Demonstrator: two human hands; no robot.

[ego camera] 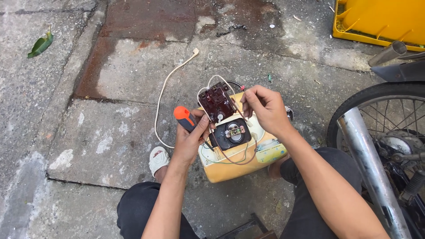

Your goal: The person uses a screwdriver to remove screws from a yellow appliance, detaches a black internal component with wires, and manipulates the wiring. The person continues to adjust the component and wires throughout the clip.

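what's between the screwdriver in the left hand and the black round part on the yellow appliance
Only loose wires looping around the black round part. The screwdriver in the left hand sits just beside it; its tip is hidden.

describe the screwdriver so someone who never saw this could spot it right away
Start at the yellow appliance lying opened on the concrete between the person's knees. At its left edge the left hand grips the screwdriver. Its bright orange and black handle juts up and left out of the fist, unlike the thin pale wires around it.
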